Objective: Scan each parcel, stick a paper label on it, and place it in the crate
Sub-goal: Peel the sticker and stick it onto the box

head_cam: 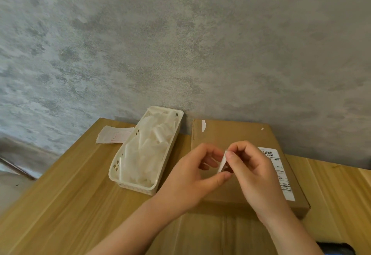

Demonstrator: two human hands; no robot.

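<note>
A flat brown cardboard parcel (226,134) lies on the wooden table, with a white barcode shipping label (281,172) along its right side. Above the parcel, both hands meet on a small white paper label (222,162). My left hand (190,176) pinches its lower end between thumb and fingers. My right hand (253,172) pinches its upper edge with curled fingers. The label stands edge-on to the camera, so its face is hidden.
A cream plastic basket (128,182) filled with white paper strips sits left of the parcel. Sheets of paper (112,134) lie behind it near the grey wall. A dark object (337,247) shows at the bottom right edge. The wooden table (70,194) spreads to the left.
</note>
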